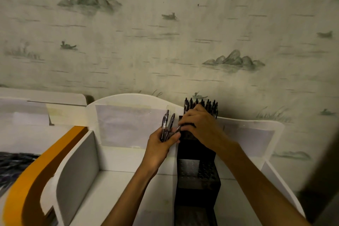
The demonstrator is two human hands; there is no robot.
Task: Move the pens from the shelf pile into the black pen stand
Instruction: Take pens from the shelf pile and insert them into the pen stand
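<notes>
Black pen stand [197, 180] stands on the white shelf [117, 194] at 6 o'clock. Left hand [161, 145] grips a bunch of pens [167, 124]. Right hand [200, 124] pinches one pen [178, 128] over the stand's top; more pens [200, 105] stand behind at 12.

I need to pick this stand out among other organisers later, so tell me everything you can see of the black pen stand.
The black pen stand is a tall, stepped block, dark and matte, with tiers that rise toward the wall. A lower tier's top shows a grid of small round holes. It stands upright on the white shelf. Its rear tier is packed with upright dark pens. The right hand rests over its upper part; the left hand, gripping a bunch of pens, is at its left edge.
</notes>
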